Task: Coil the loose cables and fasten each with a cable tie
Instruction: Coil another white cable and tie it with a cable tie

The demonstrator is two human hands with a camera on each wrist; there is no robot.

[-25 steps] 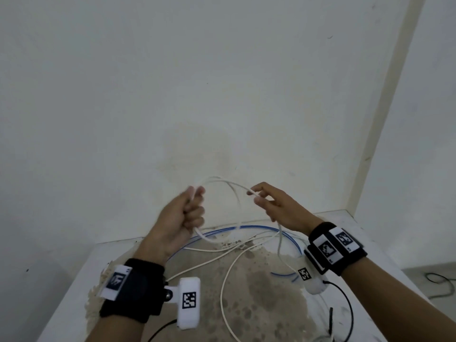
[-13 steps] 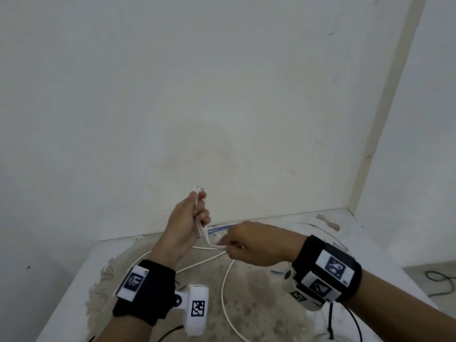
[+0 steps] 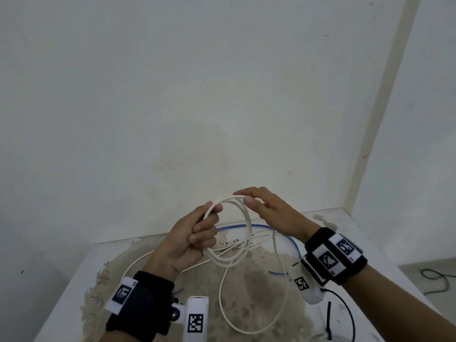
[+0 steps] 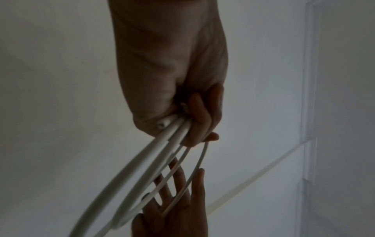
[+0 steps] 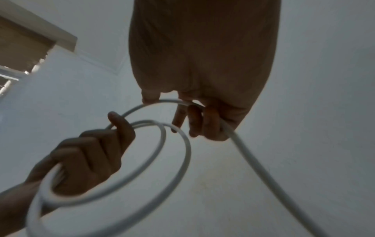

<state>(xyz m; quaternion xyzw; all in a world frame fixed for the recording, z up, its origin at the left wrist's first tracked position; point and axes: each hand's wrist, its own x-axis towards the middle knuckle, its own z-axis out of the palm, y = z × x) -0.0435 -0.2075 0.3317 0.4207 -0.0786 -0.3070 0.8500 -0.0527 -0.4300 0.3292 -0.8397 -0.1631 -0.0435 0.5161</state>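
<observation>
A white cable [image 3: 248, 233] is gathered into a few loops above the table. My left hand [image 3: 195, 233] grips the loops at their left side, fingers curled round the strands [image 4: 162, 144]; the cable's cut end pokes out of my fist in the left wrist view. My right hand [image 3: 269, 211] is at the top of the loops with a strand held lightly between thumb and fingers [image 5: 211, 125]. From there the cable [image 5: 253, 160] runs down to a long slack loop on the table [image 3: 278, 317].
The table [image 3: 74, 280] has a stained, flaking top and stands in a corner of white walls. A blue cable [image 3: 291, 239] curves across its back. A black cable tie [image 3: 328, 319] and a black wire lie front right. Another black cable [image 3: 439, 280] is on the floor.
My right hand has risen from low beside the left hand to the top of the coil, bringing a new turn of white cable with it. The left hand kept its grip.
</observation>
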